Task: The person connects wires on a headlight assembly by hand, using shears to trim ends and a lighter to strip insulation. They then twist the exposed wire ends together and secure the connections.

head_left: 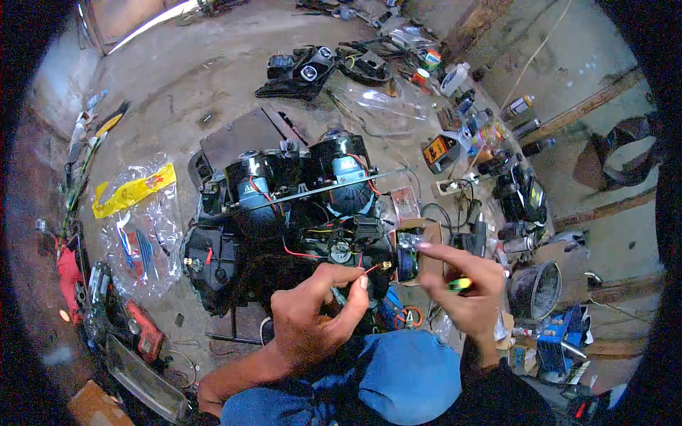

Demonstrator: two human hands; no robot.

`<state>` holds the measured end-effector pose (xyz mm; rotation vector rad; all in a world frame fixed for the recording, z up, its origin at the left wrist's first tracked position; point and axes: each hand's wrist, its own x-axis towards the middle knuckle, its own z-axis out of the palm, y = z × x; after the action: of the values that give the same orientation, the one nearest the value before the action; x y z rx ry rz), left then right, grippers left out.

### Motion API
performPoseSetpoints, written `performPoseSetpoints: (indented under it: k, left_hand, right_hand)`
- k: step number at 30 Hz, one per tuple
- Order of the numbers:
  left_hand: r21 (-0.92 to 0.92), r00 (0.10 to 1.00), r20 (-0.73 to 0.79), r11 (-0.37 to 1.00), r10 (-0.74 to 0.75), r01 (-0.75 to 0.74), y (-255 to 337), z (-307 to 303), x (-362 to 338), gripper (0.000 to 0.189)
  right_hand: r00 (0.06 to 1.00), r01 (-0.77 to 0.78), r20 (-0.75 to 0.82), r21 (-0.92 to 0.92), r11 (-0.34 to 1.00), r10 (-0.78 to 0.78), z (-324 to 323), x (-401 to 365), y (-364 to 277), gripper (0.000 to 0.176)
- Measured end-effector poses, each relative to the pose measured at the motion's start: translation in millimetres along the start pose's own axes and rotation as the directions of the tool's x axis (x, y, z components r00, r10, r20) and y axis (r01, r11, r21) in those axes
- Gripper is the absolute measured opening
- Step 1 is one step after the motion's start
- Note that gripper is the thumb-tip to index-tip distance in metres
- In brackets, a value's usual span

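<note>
A black headlight assembly [298, 199] with two round lamp units and red and yellow wiring lies on the concrete floor in front of me. My left hand [316, 312] pinches a thin red wire with a small brass terminal [383, 266] at its end, near the assembly's lower right corner. My right hand [465, 287] is closed around a small yellow-green tool [460, 285], with the forefinger stretched left toward a small cardboard box [419, 248] holding a dark part. My knees in blue trousers [398, 376] fill the bottom of the view.
A clear plastic bag with a yellow label [138, 213] lies left. Red tools [142, 334] sit at lower left. Another black lamp housing [305, 71] lies farther back. Bottles, cans, a power strip [455, 186] and a black funnel-shaped part [536, 287] crowd the right side.
</note>
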<state>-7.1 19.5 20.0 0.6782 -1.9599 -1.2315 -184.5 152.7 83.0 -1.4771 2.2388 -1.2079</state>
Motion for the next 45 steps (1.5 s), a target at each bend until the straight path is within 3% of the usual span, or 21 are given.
performPoseSetpoints:
  k: [3,4,8,11,12,14,15,17,19,22,23,25,26,27,30,31,32,36,38,42,45]
  left_hand:
    - [0.024,0.999,0.016,0.999,0.04,-0.04,0,-2,1,0.014]
    - [0.03,0.999,0.028,0.999,0.033,-0.034,3,-3,1,0.014]
    - [0.034,0.998,0.061,0.999,0.02,-0.022,-1,-8,-2,0.015]
    - [-0.045,0.997,0.071,0.999,0.032,-0.029,-17,-13,-9,0.016]
    - [-0.06,0.993,0.069,0.994,0.098,-0.094,-24,-14,-9,0.017]
    - [-0.084,0.973,0.062,0.972,0.223,-0.218,-37,-18,-10,0.019]
    - [-0.095,0.979,0.078,0.978,0.191,-0.183,-38,-23,-11,0.02]
    - [-0.124,0.986,0.111,0.987,0.121,-0.107,-39,-31,-14,0.023]
    - [-0.186,0.986,0.073,0.974,0.148,-0.133,-53,-27,-17,0.023]
    - [-0.256,0.99,0.066,0.961,0.123,-0.103,-56,-28,-14,0.021]
    - [-0.284,0.992,0.057,0.954,0.114,-0.093,-56,-28,-13,0.02]
    - [-0.353,0.996,0.084,0.935,0.016,0.014,-58,-27,-21,0.018]
    - [-0.37,0.996,0.06,0.925,-0.069,0.086,-58,-28,-29,0.014]
    - [-0.398,0.986,0.034,0.902,-0.165,0.165,-52,-27,-32,0.012]
    - [-0.436,0.984,0.03,0.884,-0.176,0.171,-55,-32,-35,0.012]
    - [-0.362,1.0,-0.025,0.932,-0.011,0.001,-74,-34,-37,0.013]
    - [-0.375,0.999,0.026,0.927,0.031,-0.019,-81,-38,-40,0.014]
    - [-0.58,0.943,0.32,0.806,0.092,0.119,-81,-59,-27,0.017]
    - [-0.57,0.94,0.339,0.802,0.03,0.18,-76,-64,-31,0.016]
    - [-0.532,0.869,0.421,0.847,0.259,0.005,-88,-85,-6,0.019]
    - [-0.413,0.955,0.23,0.907,0.189,-0.08,-108,-106,-29,0.025]
  right_hand:
    - [0.98,0.091,0.174,0.054,0.994,-0.1,16,15,-4,0.036]
    - [0.974,0.155,0.144,0.131,0.979,-0.173,28,16,8,0.032]
    - [0.971,0.107,0.199,0.135,0.985,-0.133,29,20,14,0.021]
    - [0.99,-0.141,0.004,0.155,0.978,0.142,21,8,30,0.018]
    - [0.985,-0.122,-0.102,0.15,0.981,0.138,22,2,38,0.015]
    - [0.916,-0.395,-0.035,0.099,0.913,0.4,15,-34,73,0.016]
    - [0.855,-0.518,-0.006,0.066,0.853,0.519,20,-55,92,0.017]
    - [0.786,-0.606,-0.073,0.107,0.788,0.614,50,-103,129,0.022]
    - [0.638,-0.761,0.056,-0.105,0.64,0.768,70,-162,173,0.024]
    - [0.74,-0.67,0.045,-0.037,0.742,0.671,113,-250,225,0.022]
    - [0.849,-0.519,0.055,-0.102,0.848,0.526,138,-281,278,0.021]
    - [0.881,-0.414,0.131,-0.25,0.875,0.454,142,-311,278,0.02]
    - [0.83,-0.453,0.187,-0.323,0.831,0.525,140,-278,254,0.02]
    - [0.885,-0.403,0.124,-0.28,0.872,0.449,144,-274,249,0.019]
    - [0.796,-0.533,0.16,-0.273,0.801,0.584,149,-269,247,0.024]
    - [0.785,-0.548,0.16,-0.269,0.792,0.598,153,-275,247,0.024]
    - [0.779,-0.556,0.168,-0.26,0.789,0.604,156,-280,251,0.025]
    - [0.721,-0.634,0.202,-0.196,0.748,0.663,158,-282,241,0.026]
    - [0.724,-0.633,0.204,-0.184,0.752,0.659,154,-282,242,0.026]
    - [0.779,-0.594,0.11,-0.185,0.783,0.617,148,-294,254,0.027]
    - [0.787,-0.611,-0.023,-0.157,0.776,0.616,143,-305,259,0.026]
